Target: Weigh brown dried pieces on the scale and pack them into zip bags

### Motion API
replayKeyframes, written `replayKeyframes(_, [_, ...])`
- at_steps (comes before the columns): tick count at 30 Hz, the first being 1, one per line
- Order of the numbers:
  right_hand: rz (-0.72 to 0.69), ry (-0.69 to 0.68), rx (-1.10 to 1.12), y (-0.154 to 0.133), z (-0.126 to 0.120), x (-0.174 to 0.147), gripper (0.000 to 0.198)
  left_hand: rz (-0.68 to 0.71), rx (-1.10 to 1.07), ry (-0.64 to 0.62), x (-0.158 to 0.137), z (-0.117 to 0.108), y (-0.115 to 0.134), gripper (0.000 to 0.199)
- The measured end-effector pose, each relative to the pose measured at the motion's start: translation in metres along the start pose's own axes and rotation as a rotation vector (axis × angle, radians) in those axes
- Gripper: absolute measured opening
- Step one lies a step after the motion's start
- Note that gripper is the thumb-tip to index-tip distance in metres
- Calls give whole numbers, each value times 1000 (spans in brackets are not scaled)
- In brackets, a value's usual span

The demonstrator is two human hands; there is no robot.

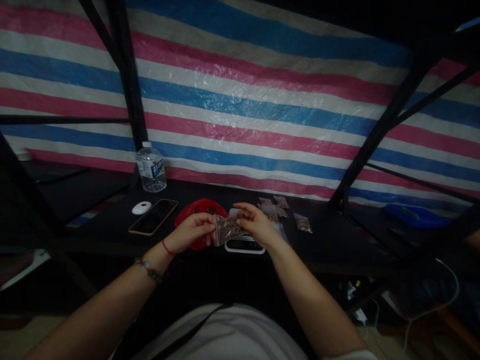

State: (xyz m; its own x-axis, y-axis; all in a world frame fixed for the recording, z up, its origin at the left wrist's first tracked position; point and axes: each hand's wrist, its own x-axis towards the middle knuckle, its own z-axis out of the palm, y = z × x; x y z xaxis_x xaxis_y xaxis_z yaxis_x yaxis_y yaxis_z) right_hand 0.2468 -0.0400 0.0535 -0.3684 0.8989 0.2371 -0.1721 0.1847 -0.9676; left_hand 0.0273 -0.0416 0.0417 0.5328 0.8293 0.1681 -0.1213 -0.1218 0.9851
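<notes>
A small clear zip bag [227,228] with brownish dried bits inside is held between my two hands. My left hand [195,231] pinches its left end, fingers closed. At the other end, my right hand [255,223] grips the bag with thumb and fingers. Below and behind the bag lies a white-edged kitchen scale [245,246], partly covered by the bag and my right hand. A red plastic bag [204,206], open at the top with dark bits in it, sits behind my left hand. Several filled zip bags [303,223] lie to the right of my right hand.
On the left of the black table [326,245] are a phone [153,216], a white rounded object [141,208] and a clear plastic bottle [151,167]. Black metal posts [129,80] frame both sides. A striped plastic sheet [240,115] hangs behind. A blue item [416,215] lies far right.
</notes>
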Motion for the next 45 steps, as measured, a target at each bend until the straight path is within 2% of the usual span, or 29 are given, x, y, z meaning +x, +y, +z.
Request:
replayKeyframes(1, [-7, 38, -63, 1, 2, -1, 46, -11, -13, -8, 0, 0, 0, 34])
replayKeyframes(3, [-95, 201, -279, 2, 7, -3, 45, -15, -49, 9, 0, 2, 2, 34])
replayKeyframes(5, [-211, 354, -530, 1, 15, -7, 36, -2, -80, 66, 1, 4, 3, 33])
replayKeyframes(6, [-238, 366, -617, 1, 20, -10, 30, 3, -81, 99, 2, 5, 3, 32])
replayKeyframes(8, [-205, 243, -684, 1, 29, -16, 22, 7, -46, 149, 4, 9, 2, 31])
replayKeyframes(10, [-126, 90, -696, 3, 35, -22, 22, 9, 32, 165, 6, 14, 0, 31])
replayKeyframes(11, [-97, 54, -710, 4, 37, -24, 23, 10, 77, 163, 6, 17, -1, 31])
replayKeyframes(15, [-14, 48, -684, 10, 35, -27, 20, -20, 208, 133, 5, 26, -4, 31])
replayKeyframes(20, [59, -57, -488, 10, 22, -22, 28, -35, 174, 88, 4, 27, -3, 30])
replayKeyframes(23, [59, -13, -598, 9, 19, -22, 26, -33, 202, 83, 4, 29, -4, 25])
replayKeyframes(26, [-11, 25, -832, 8, 23, -23, 22, -12, 327, 97, 3, 33, -8, 14])
replayKeyframes(29, [-104, 58, -1080, 8, 31, -20, 20, -1, 543, 215, 3, 35, -9, 10])
replayKeyframes(33, [-126, 222, -1267, 10, 36, -9, 19, -29, 760, 349, 4, 28, -4, 15])
replayKeyframes(37, [-32, 276, -1216, 5, 34, 2, 20, 47, 878, 455, 7, 17, 0, 17])
replayKeyframes(40, [-58, 248, -1097, 4, 32, 15, 21, 90, 872, 527, 11, 9, -3, 17])
replayKeyframes(43, [-174, 234, -856, 8, 26, 34, 16, 88, 879, 563, 12, -1, -5, 18])
replayKeyframes(45, [-149, 261, -621, 12, 22, 48, 20, 125, 864, 595, 13, -9, -5, 18])
